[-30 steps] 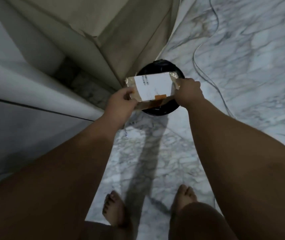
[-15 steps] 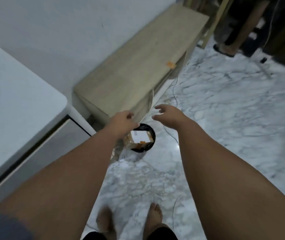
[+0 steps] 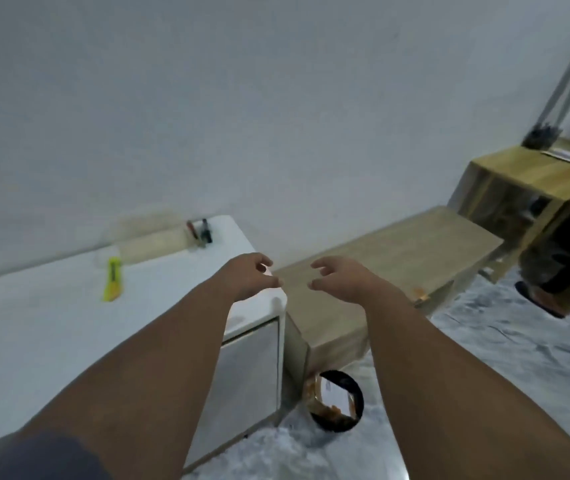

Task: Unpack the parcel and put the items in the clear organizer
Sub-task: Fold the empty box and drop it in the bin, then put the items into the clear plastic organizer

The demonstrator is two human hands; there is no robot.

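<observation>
My left hand (image 3: 250,277) and my right hand (image 3: 337,277) hover empty with fingers apart, above the gap between the white table (image 3: 34,334) and the low wooden bench (image 3: 397,258). The brown parcel wrapping with its white label (image 3: 332,398) lies in a round black bin (image 3: 354,419) on the floor below my arms. The clear organizer (image 3: 152,242) stands at the back of the white table against the wall, blurred, with a red and a black pen (image 3: 200,232) at its right end.
A yellow cutter (image 3: 112,278) lies on the white table near the organizer. A taller wooden shelf unit (image 3: 532,188) stands at the right, with a dark shape on the marble floor (image 3: 518,368) beside it.
Both hands let go of the parcel wrapping, which dropped into the black bin. The hands then rose and the view lifted from the floor to the table and wall.
</observation>
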